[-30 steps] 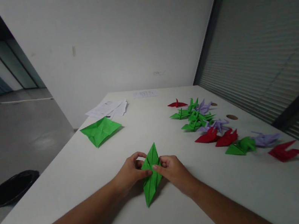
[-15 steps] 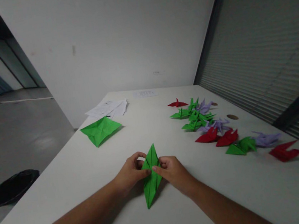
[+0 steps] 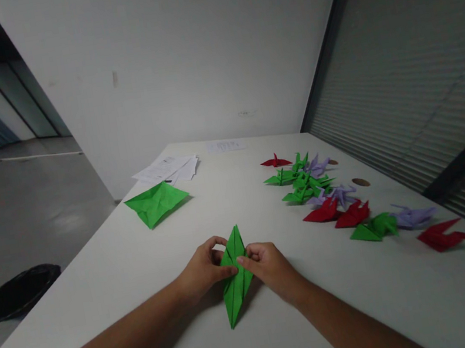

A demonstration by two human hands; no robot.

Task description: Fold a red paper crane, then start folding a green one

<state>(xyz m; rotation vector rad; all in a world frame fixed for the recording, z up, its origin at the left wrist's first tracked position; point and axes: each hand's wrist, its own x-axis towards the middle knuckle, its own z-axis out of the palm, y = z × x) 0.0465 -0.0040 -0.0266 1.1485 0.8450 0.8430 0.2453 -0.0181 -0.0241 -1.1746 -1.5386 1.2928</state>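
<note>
A green sheet of origami paper (image 3: 236, 289), folded into a long diamond, is held slightly above the white table (image 3: 189, 341). My left hand (image 3: 202, 268) pinches its left edge, thumb on the front face and fingers behind. From the other side my right hand (image 3: 270, 266) grips the right edge, its thumb pressing near the middle of the diamond. Crease lines run along the length of the paper. The fingertips behind it are partly hidden.
Several folded paper cranes in green, purple and red, such as a red crane (image 3: 443, 235), lie along the right side. A creased green sheet (image 3: 157, 203) rests at the left near printed papers (image 3: 166, 167). A black-lined bin (image 3: 20, 292) stands on the floor.
The folded green paper has shifted very slightly downward and tilted a little between my hands. Both hands keep their hold in nearly the same place.
</note>
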